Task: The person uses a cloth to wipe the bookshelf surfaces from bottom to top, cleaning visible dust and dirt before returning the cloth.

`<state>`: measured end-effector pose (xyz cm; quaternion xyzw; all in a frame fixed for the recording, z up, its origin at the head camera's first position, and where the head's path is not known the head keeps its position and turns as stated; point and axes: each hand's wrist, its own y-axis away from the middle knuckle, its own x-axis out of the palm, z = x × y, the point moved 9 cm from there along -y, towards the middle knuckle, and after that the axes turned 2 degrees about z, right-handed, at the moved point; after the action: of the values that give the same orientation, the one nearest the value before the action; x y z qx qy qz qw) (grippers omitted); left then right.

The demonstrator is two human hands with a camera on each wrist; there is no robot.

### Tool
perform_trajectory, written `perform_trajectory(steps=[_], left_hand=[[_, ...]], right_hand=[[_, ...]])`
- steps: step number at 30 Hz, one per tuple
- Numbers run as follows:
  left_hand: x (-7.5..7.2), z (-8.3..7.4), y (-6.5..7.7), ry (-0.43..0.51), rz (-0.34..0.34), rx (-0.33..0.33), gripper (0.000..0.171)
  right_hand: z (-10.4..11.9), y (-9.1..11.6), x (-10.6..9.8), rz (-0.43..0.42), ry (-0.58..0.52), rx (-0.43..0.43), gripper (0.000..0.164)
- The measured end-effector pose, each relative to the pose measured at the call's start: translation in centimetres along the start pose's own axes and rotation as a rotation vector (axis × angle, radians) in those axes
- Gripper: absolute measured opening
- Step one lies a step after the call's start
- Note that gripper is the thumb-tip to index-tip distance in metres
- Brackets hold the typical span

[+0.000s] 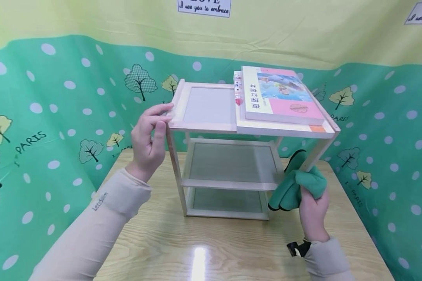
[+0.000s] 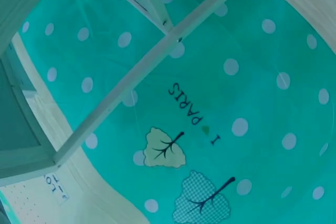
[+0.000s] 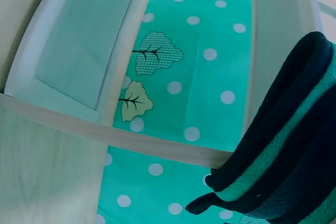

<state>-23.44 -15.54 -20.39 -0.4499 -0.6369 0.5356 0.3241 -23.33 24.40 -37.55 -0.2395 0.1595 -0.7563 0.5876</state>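
A pale wooden three-tier shelf rack (image 1: 228,185) stands on the table. My left hand (image 1: 145,140) grips the front left corner of its top tier between fingers and thumb. In my right hand (image 1: 313,212) is a green cloth (image 1: 288,191) with dark edging, wrapped about the front right leg of the rack. The right wrist view shows the cloth (image 3: 286,145) against that leg, while the hand itself is out of sight there. Only the rack's frame (image 2: 131,77) shows in the left wrist view, without the hand.
On the right half of the top tier lies a pink-covered book (image 1: 292,105), stacked on a larger white book (image 1: 285,130). The wood-grain table (image 1: 161,242) reaches a green dotted curtain (image 1: 74,128) behind and at both sides. A dark band (image 1: 299,248) circles the right wrist.
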Motion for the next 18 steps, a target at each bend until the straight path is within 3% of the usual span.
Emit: perform_trajectory(steps=[4, 11, 18], left_hand=[[0.1, 0.0, 0.0, 0.02, 0.008, 0.005, 0.046], [-0.4, 0.2, -0.8, 0.017, 0.013, -0.017, 0.042], [-0.1, 0.3, -0.5, 0.048, -0.015, -0.04, 0.043]], right_hand=[[-0.1, 0.1, -0.4, -0.048, 0.013, 0.013, 0.036], [-0.5, 0.3, -0.1, -0.025, -0.04, -0.066, 0.04], [-1.8, 1.2, -0.8, -0.109, 0.011, -0.013, 0.039]])
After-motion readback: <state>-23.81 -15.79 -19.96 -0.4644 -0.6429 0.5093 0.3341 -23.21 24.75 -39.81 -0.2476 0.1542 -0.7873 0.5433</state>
